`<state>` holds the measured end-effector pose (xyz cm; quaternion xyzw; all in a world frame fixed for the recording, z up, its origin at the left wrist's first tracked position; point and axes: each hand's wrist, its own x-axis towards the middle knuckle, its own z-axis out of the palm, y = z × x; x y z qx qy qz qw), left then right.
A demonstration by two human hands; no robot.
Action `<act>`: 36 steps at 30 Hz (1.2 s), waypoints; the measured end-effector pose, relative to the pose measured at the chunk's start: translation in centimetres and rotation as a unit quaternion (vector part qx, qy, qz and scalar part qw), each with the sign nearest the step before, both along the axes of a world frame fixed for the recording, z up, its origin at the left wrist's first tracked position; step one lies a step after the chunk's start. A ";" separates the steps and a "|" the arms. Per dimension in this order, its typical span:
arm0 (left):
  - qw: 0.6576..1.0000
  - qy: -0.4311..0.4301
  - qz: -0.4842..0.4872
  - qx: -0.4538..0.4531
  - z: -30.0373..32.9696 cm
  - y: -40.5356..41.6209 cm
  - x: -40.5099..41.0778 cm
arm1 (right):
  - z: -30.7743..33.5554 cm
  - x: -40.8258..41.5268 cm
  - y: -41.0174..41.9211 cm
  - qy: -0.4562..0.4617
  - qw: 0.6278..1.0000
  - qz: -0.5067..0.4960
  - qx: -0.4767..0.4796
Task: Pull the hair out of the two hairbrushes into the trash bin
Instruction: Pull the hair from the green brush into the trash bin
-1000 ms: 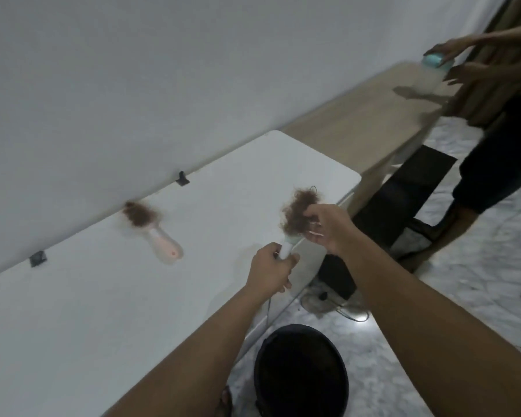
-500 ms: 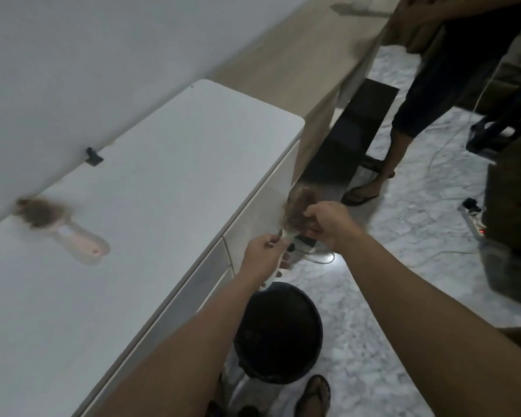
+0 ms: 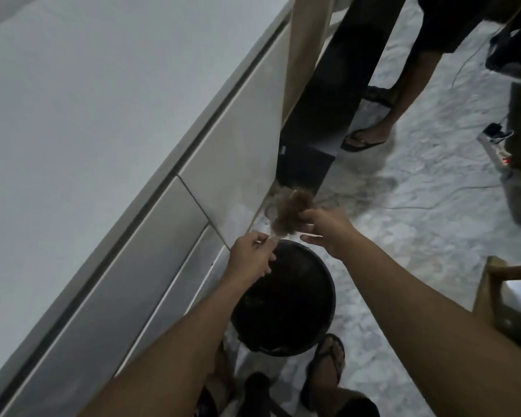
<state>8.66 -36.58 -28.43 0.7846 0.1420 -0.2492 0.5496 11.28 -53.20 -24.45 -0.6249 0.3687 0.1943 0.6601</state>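
Both hands (image 3: 286,236) carried hairbrush (image 3: 286,216) over trash bin (image 3: 283,299).

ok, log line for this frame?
left hand: holds hairbrush handle | right hand: pinches hair clump | trash bin: below hands | second brush: not visible

1. A white bench (image 3: 73,115) fills the left side, with pale drawer fronts (image 3: 151,266) below its edge.
2. The floor (image 3: 418,236) is grey-white marble.
3. A power strip (image 3: 497,149) and thin cables lie at right.
4. A wooden stool (image 3: 500,296) stands at the right edge.
5. The light is dim.
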 end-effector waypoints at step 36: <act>0.987 0.073 -0.136 -0.034 -19.5 3.1 -4.4 | -23.8 -9.8 2.5 -0.057 0.998 -0.016 -0.037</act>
